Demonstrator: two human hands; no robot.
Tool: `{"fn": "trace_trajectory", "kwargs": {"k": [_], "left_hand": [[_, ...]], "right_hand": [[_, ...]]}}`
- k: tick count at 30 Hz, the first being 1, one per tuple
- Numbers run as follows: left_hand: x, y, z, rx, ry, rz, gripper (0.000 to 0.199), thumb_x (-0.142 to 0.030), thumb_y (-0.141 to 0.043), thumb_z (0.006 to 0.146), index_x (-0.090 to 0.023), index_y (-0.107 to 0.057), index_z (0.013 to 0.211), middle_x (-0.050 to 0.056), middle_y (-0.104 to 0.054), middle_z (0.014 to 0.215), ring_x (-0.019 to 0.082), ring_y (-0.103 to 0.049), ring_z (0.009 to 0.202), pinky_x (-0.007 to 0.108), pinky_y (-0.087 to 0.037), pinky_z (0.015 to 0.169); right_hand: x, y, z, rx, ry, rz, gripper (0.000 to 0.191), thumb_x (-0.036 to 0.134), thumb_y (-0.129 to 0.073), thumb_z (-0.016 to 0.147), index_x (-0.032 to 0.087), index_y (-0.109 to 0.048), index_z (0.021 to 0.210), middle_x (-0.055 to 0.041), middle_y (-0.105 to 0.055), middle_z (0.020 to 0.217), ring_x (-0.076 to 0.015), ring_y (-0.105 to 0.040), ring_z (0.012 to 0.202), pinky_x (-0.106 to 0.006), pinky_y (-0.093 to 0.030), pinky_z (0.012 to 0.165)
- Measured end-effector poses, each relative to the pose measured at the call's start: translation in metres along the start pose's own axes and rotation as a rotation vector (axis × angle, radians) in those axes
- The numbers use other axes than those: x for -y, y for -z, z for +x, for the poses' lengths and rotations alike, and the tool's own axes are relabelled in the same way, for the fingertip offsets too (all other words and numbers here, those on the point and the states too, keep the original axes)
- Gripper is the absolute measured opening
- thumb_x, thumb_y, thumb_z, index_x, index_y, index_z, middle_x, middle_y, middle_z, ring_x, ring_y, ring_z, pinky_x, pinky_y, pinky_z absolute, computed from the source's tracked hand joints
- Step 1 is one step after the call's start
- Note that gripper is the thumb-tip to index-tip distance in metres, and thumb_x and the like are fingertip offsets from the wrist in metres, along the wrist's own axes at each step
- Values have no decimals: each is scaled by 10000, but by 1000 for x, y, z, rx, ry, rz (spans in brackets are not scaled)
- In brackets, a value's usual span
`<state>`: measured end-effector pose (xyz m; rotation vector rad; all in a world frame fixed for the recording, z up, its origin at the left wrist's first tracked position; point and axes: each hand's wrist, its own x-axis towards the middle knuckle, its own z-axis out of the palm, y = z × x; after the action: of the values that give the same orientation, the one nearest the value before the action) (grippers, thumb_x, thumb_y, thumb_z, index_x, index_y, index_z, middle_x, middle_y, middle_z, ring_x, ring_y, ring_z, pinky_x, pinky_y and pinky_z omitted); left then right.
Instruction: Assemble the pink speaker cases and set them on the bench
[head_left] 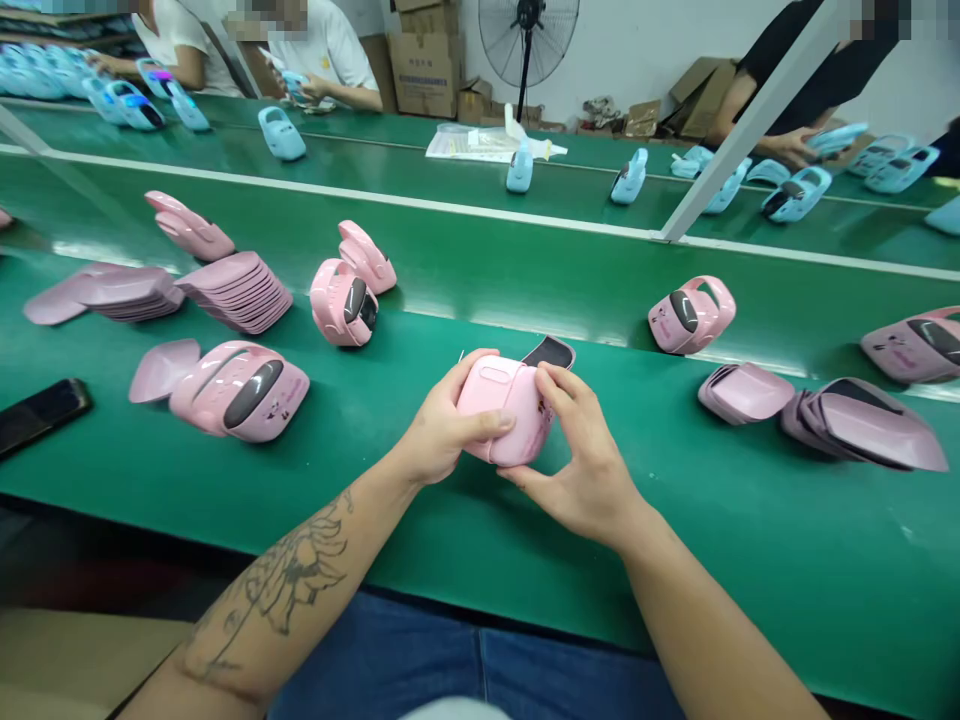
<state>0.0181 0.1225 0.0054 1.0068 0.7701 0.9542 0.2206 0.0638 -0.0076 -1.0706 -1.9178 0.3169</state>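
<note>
A pink plastic casing (501,412) sits between the two hands, held just above the green workbench (675,570), with a dark glossy panel (551,351) showing just behind it; whether the panel is attached cannot be told. The left hand (446,420) grasps the casing's near side, its thumb across the pale face, while the right hand (577,450) grips the other side, fingers curled over the top. A tattoo (277,580) runs along the left forearm.

To the left lie an assembled pink shell (238,390), a loose pink cover (165,370), and two stacks of pink covers (238,292) (131,293) – with a black phone (37,415) near the bench edge. Ahead stand further pink units (344,303); to the right are another unit (691,314) and more pink covers (746,392).

Beyond a white rail (750,130), a second green bench carries pale blue casings (281,133). Co-workers sit along it, one hand (787,147) near a blue casing. Cardboard boxes (424,70) and a standing fan (529,40) stand by the wall.
</note>
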Motion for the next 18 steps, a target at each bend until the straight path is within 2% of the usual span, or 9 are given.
{"fn": "trace_trajectory", "kwargs": {"k": [3,10,15,18], "left_hand": [[3,-2,-1,27,21,-37,869,-391,-1021,658,-236,-590,1398,115,-690,1335,292,-680,1138,360,-568,893],[14,-1,-1,35,-30,1,843,-417,-996,706,-229,-588,1420,132,-692,1392,305,-686,1172,383,-563,935],[15,-1,-1,46,-49,27,809,-430,-983,726,-226,-601,1409,129,-698,1367,320,-694,1171,410,-571,947],[18,-1,-2,47,-70,49,805,-427,-986,726,-241,-604,1410,109,-706,1315,301,-693,1135,407,-573,937]], "right_hand": [[0,0,-1,4,-5,6,1061,326,-889,860,329,-296,1739,-194,-459,1662,-431,-479,1558,-710,-470,1245],[2,-1,-4,10,-38,23,1069,292,-891,853,335,-295,1739,-176,-454,1686,-406,-473,1581,-675,-457,1274],[0,0,-3,30,-57,107,1144,474,-977,783,344,-333,1719,-169,-440,1732,-423,-441,1615,-672,-446,1285],[0,1,-2,-10,-67,95,1071,471,-968,797,342,-387,1688,-166,-500,1704,-421,-494,1582,-671,-487,1252]]}}
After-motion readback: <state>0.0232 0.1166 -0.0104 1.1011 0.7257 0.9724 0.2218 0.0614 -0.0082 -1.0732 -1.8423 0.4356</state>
